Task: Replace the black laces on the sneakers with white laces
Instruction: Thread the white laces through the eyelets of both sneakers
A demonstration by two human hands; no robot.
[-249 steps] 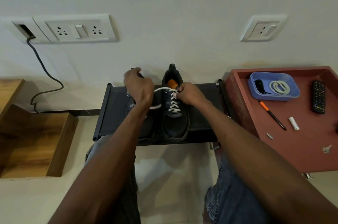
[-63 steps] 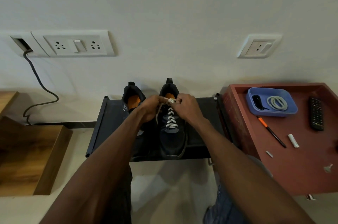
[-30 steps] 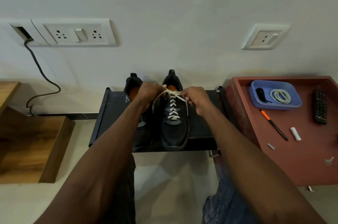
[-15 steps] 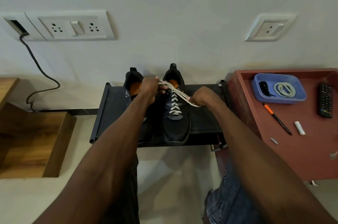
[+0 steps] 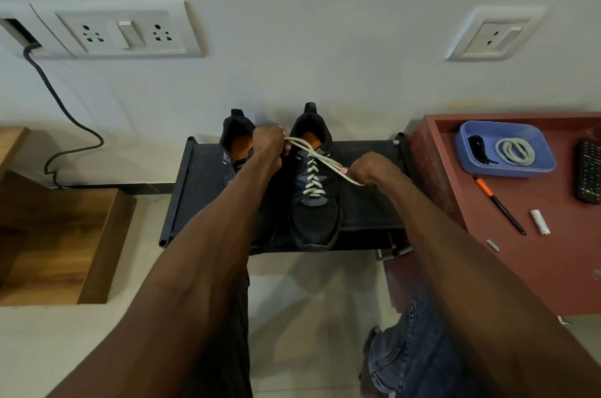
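Head view is all I have, looking down over both forearms at a low black rack [image 5: 201, 202] set against the wall. Two dark sneakers stand on it side by side, toes toward me. On the right sneaker [image 5: 313, 215] I see a white lace [image 5: 313, 175] crossed up through the eyelets, with its two free ends drawn out taut across the shoe's mouth. My left hand [image 5: 268, 145] is curled closed around the lace ends above the gap between the two shoes, close to the orange insole of the left sneaker [image 5: 235, 144]. My right hand [image 5: 369, 168] sits lower, just right of the laced shoe, pinching the same lace where it runs down to it; a short tail pokes out past the fingers. I cannot tell whether the left sneaker carries any lace, since my forearm covers most of it.

To the right stands a red table [image 5: 536, 274] with a blue tray [image 5: 507, 170] holding a coiled white lace [image 5: 515, 151] and a bundled black lace [image 5: 478, 144]. Near the tray lie an orange-and-black pen [image 5: 499, 204], a small white cylinder [image 5: 540, 221] and a remote control [image 5: 589, 170]. Left of the rack I see wooden steps [image 5: 61, 245], and a black cable [image 5: 61, 108] hangs down the wall.
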